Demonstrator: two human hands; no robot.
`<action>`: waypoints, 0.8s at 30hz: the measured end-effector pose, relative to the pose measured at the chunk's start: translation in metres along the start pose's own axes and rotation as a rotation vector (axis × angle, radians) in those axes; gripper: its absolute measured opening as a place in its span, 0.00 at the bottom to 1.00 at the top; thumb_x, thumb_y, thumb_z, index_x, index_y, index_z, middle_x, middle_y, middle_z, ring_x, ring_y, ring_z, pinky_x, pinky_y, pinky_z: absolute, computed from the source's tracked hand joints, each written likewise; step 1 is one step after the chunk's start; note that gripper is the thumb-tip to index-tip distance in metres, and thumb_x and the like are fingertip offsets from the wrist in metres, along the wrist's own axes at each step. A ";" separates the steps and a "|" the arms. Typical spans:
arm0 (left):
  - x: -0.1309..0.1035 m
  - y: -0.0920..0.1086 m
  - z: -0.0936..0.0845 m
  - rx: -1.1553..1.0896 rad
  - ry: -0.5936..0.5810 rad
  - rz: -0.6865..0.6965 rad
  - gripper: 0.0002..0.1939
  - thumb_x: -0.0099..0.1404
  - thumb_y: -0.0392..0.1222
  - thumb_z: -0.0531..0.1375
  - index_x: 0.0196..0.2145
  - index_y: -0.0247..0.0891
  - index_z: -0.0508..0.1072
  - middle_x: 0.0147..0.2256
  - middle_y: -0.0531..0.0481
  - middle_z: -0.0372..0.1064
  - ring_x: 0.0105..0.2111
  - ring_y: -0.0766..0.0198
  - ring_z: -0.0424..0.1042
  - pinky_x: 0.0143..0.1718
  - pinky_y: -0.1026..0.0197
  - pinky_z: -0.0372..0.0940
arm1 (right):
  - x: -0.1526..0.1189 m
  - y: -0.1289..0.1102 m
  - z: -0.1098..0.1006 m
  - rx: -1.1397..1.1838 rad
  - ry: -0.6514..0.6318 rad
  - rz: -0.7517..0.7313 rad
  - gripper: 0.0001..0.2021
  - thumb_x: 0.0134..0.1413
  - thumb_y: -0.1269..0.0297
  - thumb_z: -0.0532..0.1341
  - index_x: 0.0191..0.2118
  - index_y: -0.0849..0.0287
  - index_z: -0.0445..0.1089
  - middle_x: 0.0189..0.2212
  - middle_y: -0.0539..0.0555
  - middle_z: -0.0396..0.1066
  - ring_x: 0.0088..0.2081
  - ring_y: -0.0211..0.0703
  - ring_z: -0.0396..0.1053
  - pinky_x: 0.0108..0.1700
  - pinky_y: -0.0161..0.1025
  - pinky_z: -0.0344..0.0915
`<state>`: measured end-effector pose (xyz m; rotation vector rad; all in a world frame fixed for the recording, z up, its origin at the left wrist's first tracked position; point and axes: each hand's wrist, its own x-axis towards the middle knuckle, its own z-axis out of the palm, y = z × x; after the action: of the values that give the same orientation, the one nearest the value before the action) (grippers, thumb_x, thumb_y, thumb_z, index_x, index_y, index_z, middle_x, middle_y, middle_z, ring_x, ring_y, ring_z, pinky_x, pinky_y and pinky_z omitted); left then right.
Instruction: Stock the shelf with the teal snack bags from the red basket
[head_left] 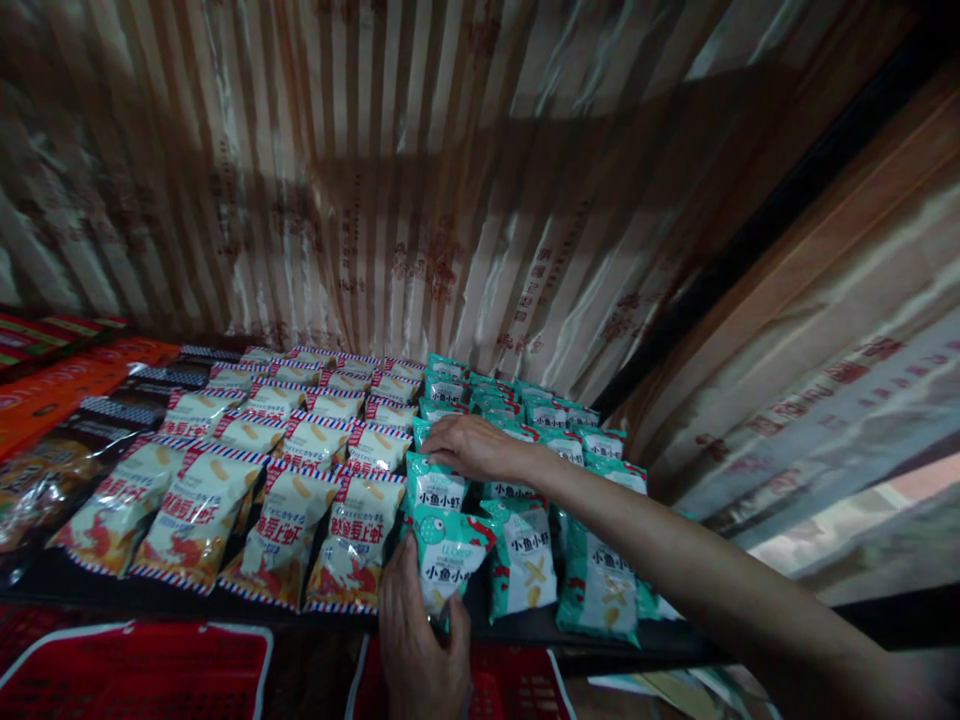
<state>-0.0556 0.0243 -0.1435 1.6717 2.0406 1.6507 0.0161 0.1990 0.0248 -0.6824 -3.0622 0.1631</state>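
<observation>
My left hand is at the shelf's front edge, its thumb and fingers around the lower part of a teal-and-white snack bag. That bag leans at the front of its row. My right hand reaches over from the right, with curled fingers at the top of another teal snack bag just behind. Its fingertips are partly hidden. More teal bags stand to the right, such as a front snack bag, some of them covered by my right forearm.
Cream-and-red snack bags stand in several rows on the dark shelf. Brown packets and orange packets lie farther left. Red baskets sit below the front edge. Striped plastic sheeting hangs behind; a dark post slants at the right.
</observation>
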 end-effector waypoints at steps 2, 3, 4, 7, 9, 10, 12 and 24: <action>-0.001 -0.003 0.003 0.031 -0.009 0.014 0.32 0.64 0.37 0.53 0.63 0.37 0.48 0.53 0.36 0.63 0.52 0.51 0.66 0.48 0.48 0.64 | 0.001 0.000 0.002 -0.001 -0.015 0.000 0.08 0.58 0.71 0.56 0.31 0.59 0.72 0.28 0.52 0.71 0.33 0.40 0.66 0.37 0.35 0.59; -0.002 -0.004 0.004 0.041 -0.014 0.029 0.32 0.64 0.37 0.53 0.63 0.36 0.47 0.53 0.35 0.63 0.52 0.52 0.65 0.48 0.49 0.65 | 0.001 0.000 0.002 0.000 -0.023 0.001 0.08 0.58 0.72 0.56 0.32 0.59 0.72 0.28 0.53 0.71 0.33 0.40 0.66 0.37 0.35 0.59; -0.002 -0.005 0.005 0.045 -0.020 0.040 0.32 0.64 0.37 0.53 0.64 0.36 0.46 0.53 0.35 0.63 0.52 0.52 0.65 0.48 0.49 0.65 | 0.002 0.000 0.003 0.004 -0.029 0.003 0.08 0.58 0.72 0.56 0.34 0.59 0.73 0.29 0.53 0.72 0.34 0.40 0.67 0.37 0.35 0.59; -0.003 -0.005 0.007 0.035 -0.038 0.058 0.34 0.64 0.37 0.53 0.64 0.36 0.44 0.54 0.34 0.62 0.53 0.52 0.65 0.48 0.51 0.65 | 0.001 -0.001 0.002 0.034 -0.034 0.007 0.09 0.59 0.71 0.55 0.38 0.60 0.73 0.32 0.55 0.73 0.35 0.41 0.68 0.39 0.36 0.61; -0.003 -0.004 0.006 0.020 -0.035 0.053 0.34 0.64 0.37 0.54 0.64 0.36 0.43 0.55 0.34 0.61 0.54 0.52 0.64 0.49 0.49 0.65 | -0.003 -0.003 0.001 0.073 -0.010 0.009 0.10 0.60 0.70 0.55 0.41 0.60 0.73 0.34 0.56 0.74 0.38 0.42 0.69 0.42 0.37 0.63; -0.002 -0.004 0.005 0.011 -0.032 0.048 0.34 0.64 0.38 0.54 0.64 0.36 0.43 0.55 0.34 0.60 0.55 0.51 0.63 0.50 0.48 0.64 | -0.005 -0.004 0.001 0.094 0.016 0.013 0.10 0.60 0.70 0.55 0.42 0.60 0.73 0.36 0.57 0.74 0.39 0.42 0.70 0.43 0.38 0.63; -0.002 -0.003 0.004 -0.008 -0.033 0.037 0.35 0.64 0.39 0.55 0.64 0.36 0.43 0.56 0.34 0.59 0.57 0.50 0.61 0.51 0.47 0.63 | -0.013 -0.007 0.002 0.128 0.093 0.028 0.10 0.61 0.68 0.55 0.44 0.60 0.72 0.39 0.58 0.74 0.43 0.44 0.70 0.46 0.40 0.64; 0.001 -0.005 -0.005 0.014 -0.048 0.056 0.38 0.61 0.44 0.58 0.63 0.32 0.45 0.56 0.30 0.58 0.57 0.44 0.60 0.52 0.41 0.61 | -0.100 -0.077 0.036 0.163 0.755 0.328 0.13 0.60 0.69 0.55 0.48 0.51 0.70 0.46 0.56 0.71 0.48 0.45 0.69 0.50 0.46 0.67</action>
<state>-0.0621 0.0228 -0.1440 1.7712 2.0067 1.5989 0.0729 0.0837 -0.0011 -0.9576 -2.1891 0.1154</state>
